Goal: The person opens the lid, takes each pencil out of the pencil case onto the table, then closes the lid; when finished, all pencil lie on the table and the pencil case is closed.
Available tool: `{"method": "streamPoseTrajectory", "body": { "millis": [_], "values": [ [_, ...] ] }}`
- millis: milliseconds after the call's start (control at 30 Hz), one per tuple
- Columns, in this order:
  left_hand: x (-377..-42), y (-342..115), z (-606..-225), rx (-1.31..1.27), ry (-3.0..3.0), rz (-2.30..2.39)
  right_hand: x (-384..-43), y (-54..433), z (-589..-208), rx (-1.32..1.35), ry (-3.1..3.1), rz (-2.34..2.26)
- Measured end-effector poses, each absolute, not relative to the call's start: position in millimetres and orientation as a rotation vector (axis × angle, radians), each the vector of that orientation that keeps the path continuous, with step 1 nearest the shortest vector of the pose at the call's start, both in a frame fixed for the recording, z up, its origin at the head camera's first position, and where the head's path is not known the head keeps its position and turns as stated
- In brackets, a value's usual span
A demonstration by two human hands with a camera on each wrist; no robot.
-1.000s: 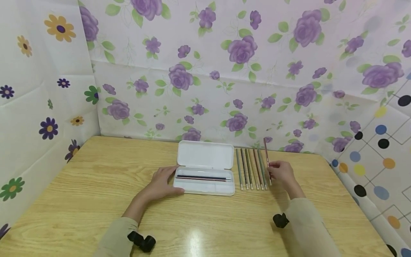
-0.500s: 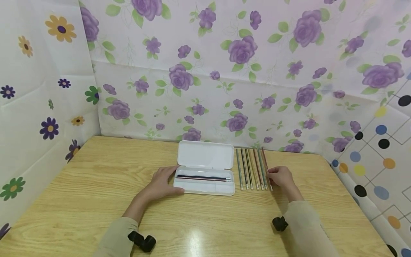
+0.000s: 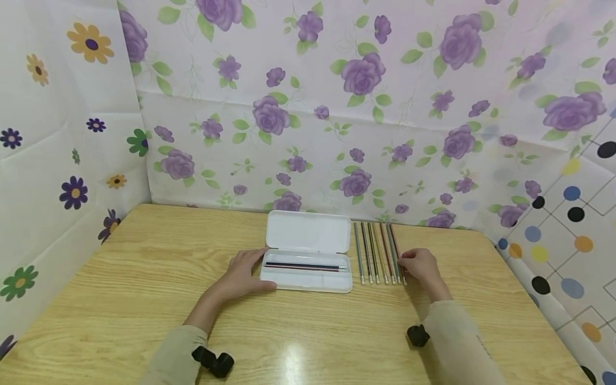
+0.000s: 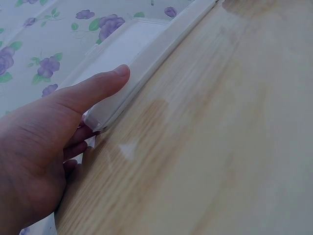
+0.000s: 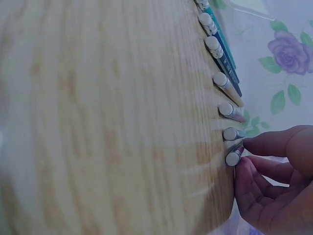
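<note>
An open white pencil case [image 3: 332, 290] lies on the table with its lid folded back. My left hand [image 3: 243, 275] grips its left end, thumb at the front edge and fingers round the far side; the left wrist view shows the thumb [image 4: 100, 88] over the rim. Dark and red pencils [image 3: 303, 266] lie lengthwise inside the case. To the right, several pencils [image 3: 374, 254] stand in a row, eraser ends toward me. My right hand [image 3: 422, 264] pinches the rightmost, a dark red pencil [image 3: 394, 238], near its white eraser [image 5: 233, 159].
The wooden table [image 3: 289, 331] runs up to a floral cloth backdrop [image 3: 308, 160] close behind the case and pencils. More patterned cloth hangs at the left and right sides. Black wrist cameras [image 3: 213, 362] sit on both sleeves.
My right hand has lowered the dark red pencil to the right end of the row and shifted it left, closer to its neighbour. My left hand stays on the case.
</note>
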State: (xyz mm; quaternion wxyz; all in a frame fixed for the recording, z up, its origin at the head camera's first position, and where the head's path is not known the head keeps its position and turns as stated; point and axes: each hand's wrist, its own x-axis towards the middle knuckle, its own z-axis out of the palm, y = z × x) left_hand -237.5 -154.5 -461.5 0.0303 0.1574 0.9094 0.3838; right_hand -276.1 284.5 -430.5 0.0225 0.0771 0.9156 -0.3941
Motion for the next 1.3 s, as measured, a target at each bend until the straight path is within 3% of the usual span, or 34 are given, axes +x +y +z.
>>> {"method": "streamPoseTrajectory", "body": {
  "millis": [333, 867, 1300],
  "values": [
    [-237, -155, -462, 0.487, 2.797, 1.194, -269, 270, -417, 0.119, 2.950, -1.137],
    [-239, -154, -463, 0.493, 2.795, 1.199, -274, 175, -417, -0.602, 2.807, -1.139],
    [-238, -155, -462, 0.478, 2.795, 1.195, -280, 139, -427, -0.676, 2.689, -1.117]
  ]
}}
